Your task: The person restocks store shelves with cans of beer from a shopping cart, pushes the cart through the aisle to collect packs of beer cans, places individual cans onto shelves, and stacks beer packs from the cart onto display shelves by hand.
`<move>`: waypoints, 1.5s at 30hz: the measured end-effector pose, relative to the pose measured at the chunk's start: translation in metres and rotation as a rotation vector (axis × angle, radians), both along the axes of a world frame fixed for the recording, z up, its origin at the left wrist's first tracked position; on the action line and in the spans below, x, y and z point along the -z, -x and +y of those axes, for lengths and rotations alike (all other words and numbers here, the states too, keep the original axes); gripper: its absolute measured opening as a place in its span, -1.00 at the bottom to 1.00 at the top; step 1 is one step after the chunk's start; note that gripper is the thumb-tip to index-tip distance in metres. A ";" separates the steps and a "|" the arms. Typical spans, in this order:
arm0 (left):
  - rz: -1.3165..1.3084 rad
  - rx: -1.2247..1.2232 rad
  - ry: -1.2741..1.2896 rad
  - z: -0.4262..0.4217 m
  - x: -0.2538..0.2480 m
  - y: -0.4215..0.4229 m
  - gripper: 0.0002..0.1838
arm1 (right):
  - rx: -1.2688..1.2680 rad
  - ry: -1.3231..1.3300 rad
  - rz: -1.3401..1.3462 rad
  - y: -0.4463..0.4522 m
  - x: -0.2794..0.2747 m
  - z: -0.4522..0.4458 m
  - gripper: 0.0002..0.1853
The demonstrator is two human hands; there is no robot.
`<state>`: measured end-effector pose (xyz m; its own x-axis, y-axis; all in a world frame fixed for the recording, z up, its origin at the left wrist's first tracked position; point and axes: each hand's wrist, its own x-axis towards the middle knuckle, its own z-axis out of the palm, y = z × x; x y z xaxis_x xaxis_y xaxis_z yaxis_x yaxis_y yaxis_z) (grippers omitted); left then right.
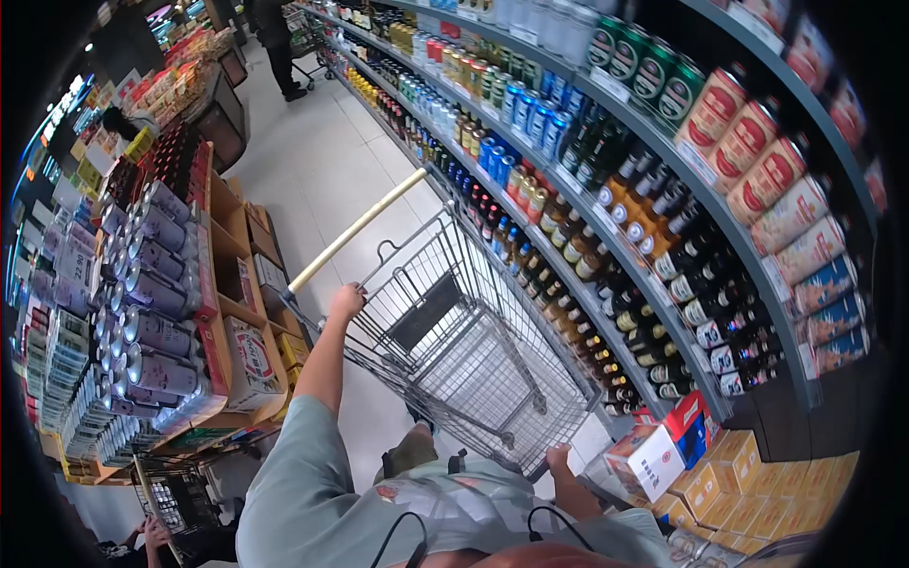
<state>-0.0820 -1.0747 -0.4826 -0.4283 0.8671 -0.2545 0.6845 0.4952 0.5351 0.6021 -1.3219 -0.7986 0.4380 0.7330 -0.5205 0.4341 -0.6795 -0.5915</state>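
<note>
An upright grey wire shopping cart (445,317) stands sideways in front of me, its pale yellow handle bar (358,230) at the upper left. My left hand (348,301) is closed on the cart's side rim, just below that bar. At the opposite end of the basket, my right hand (559,457) has its fingers curled at the rim, partly hidden by the angle. Inside the basket a dark panel (424,310) lies against the wires, and no goods show in it.
Shelves of beer cans (653,76) and bottles (653,204) curve along the right. Stacked purple cans (156,322) fill a wooden display on the left. Cartons (644,461) sit at lower right. A person (275,47) stands up the aisle; another person's hand (154,532) shows at lower left.
</note>
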 end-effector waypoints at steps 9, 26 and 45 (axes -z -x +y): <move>0.098 -0.046 -0.055 0.067 -0.025 0.113 -0.52 | 0.113 0.149 -0.055 0.166 -0.034 0.072 -0.33; -0.352 -0.089 0.315 -0.139 0.125 0.172 -0.67 | 0.027 0.234 -0.103 0.412 -0.120 0.283 -0.49; -0.501 -0.586 0.097 -0.009 0.038 0.381 -0.73 | -0.493 0.269 -0.043 0.594 -0.150 0.596 -0.27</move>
